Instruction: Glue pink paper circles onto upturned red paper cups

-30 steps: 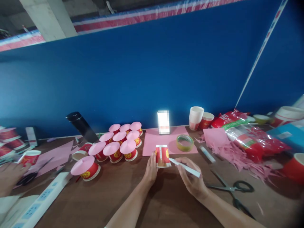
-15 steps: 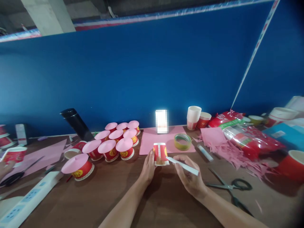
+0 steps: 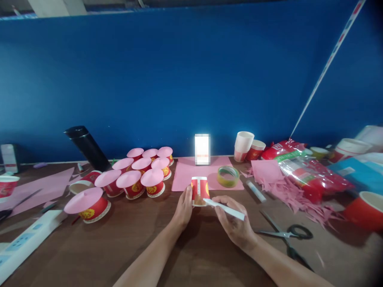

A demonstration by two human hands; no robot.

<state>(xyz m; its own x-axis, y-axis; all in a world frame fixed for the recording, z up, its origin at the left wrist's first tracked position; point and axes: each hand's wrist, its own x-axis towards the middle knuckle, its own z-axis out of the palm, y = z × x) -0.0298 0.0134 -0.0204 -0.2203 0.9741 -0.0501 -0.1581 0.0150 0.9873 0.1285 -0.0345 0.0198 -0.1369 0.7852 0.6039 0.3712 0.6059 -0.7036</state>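
Observation:
A red paper cup [image 3: 200, 189] stands upside down on the brown table [image 3: 143, 247] in front of me. My left hand [image 3: 182, 209] is closed against its left side, holding it. My right hand [image 3: 233, 225] is closed on a white stick-like tool [image 3: 226, 209], with the tool's tip touching the cup's lower right edge. A roll of tape [image 3: 228, 176] lies just behind on a pink paper sheet [image 3: 185, 175].
Several upturned red cups with pink paper caps [image 3: 131, 179] cluster at the left. Scissors [image 3: 284, 235], a white glue stick [image 3: 255, 191], pink paper scraps [image 3: 287, 191], stacked cups [image 3: 243, 145], a black flask [image 3: 86, 147] and a white power strip [image 3: 26, 239] lie around. A blue wall backs the table.
The view has tilted downward and shifted slightly right. Both hands stay on the cup and tool. The other person's hand at the left edge is out of view.

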